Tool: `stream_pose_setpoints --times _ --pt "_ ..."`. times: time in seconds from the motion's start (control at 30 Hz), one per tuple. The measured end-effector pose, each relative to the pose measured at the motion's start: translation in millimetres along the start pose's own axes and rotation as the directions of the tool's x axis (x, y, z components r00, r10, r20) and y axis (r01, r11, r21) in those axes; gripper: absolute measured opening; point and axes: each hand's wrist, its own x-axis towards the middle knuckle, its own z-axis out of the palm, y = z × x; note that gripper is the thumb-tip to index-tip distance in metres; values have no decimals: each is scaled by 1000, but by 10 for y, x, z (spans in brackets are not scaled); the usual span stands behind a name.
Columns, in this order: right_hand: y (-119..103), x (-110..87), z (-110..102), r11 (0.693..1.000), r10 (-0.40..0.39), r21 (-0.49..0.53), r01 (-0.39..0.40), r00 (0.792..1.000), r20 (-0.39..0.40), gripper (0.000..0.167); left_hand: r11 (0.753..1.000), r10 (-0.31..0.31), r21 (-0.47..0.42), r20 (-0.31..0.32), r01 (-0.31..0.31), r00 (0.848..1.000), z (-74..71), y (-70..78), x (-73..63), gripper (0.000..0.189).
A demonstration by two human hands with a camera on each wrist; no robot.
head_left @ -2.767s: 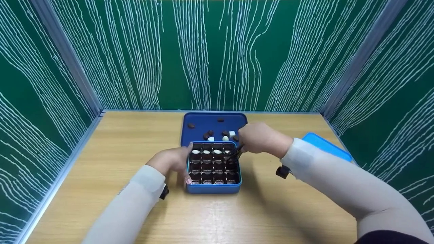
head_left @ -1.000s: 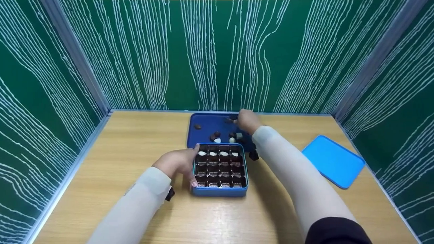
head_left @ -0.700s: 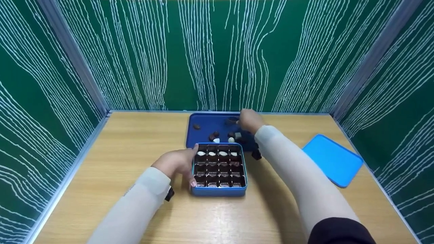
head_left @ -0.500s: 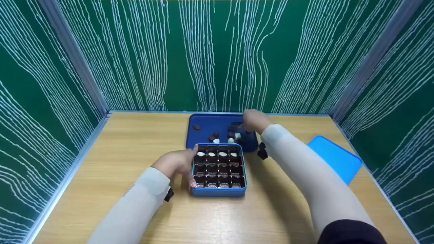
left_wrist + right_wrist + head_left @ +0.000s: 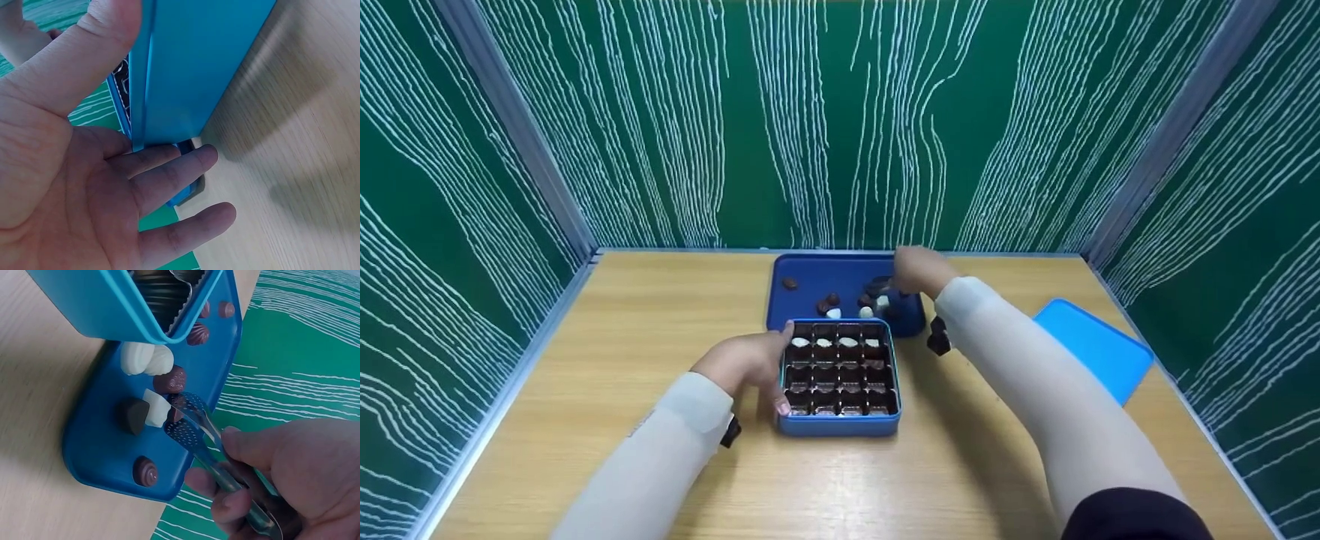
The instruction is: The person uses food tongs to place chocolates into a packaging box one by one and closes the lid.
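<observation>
A blue box [image 5: 838, 426] with a dark, gridded plastic insert sits in front of me. Its far row holds several white chocolates [image 5: 847, 342]; a brown chocolate [image 5: 874, 363] lies at the right of the row before it. My left hand [image 5: 746, 360] spans the box's left side, thumb at the near corner, index finger at the far one. In the left wrist view its other fingers are fairly straight. Over the dark-blue tray [image 5: 825, 271], my right hand [image 5: 921, 270] grips metal serving tongs [image 5: 214, 464]. Their perforated tips lie either side of a small brown chocolate [image 5: 175, 414], beside a white cube-shaped one [image 5: 156, 408].
More chocolates lie on the tray, among them a brown swirl [image 5: 145, 471], a dark wedge [image 5: 133, 415] and a lone brown one [image 5: 789, 283] at the left. A light-blue lid [image 5: 1099, 346] rests on the wooden table [image 5: 667, 315], at the right. Green patterned walls [image 5: 840, 120] enclose the table.
My right hand and the tongs have gone from the box's right side back over the tray, then shifted slightly nearer. A brown chocolate now shows in the second row. My left hand stays put.
</observation>
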Motion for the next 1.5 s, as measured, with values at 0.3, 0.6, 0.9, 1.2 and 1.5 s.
stream_pose_setpoints --times 0.3,0.6,0.9,1.2,1.5 --pt "11 -29 6 1000 13 -4 -13 1000 -13 17 999 6 -53 -7 -6 1000 49 -18 -10 162" --pt "-46 -324 -274 997 -64 -34 63 997 -48 20 997 -24 -74 20 26 1000 41 -7 -37 159" --pt "-69 -801 -469 968 -236 -81 239 971 42 24 998 -25 -64 15 26 1000 12 1 -32 161" --pt "-342 -1183 -378 883 -421 -157 443 894 152 25 997 -27 -75 13 28 1000 -13 -23 -56 161" --pt "-624 -1087 -238 844 -371 -329 424 903 216 40 998 0 -57 15 1 1000 11 1 -44 159"
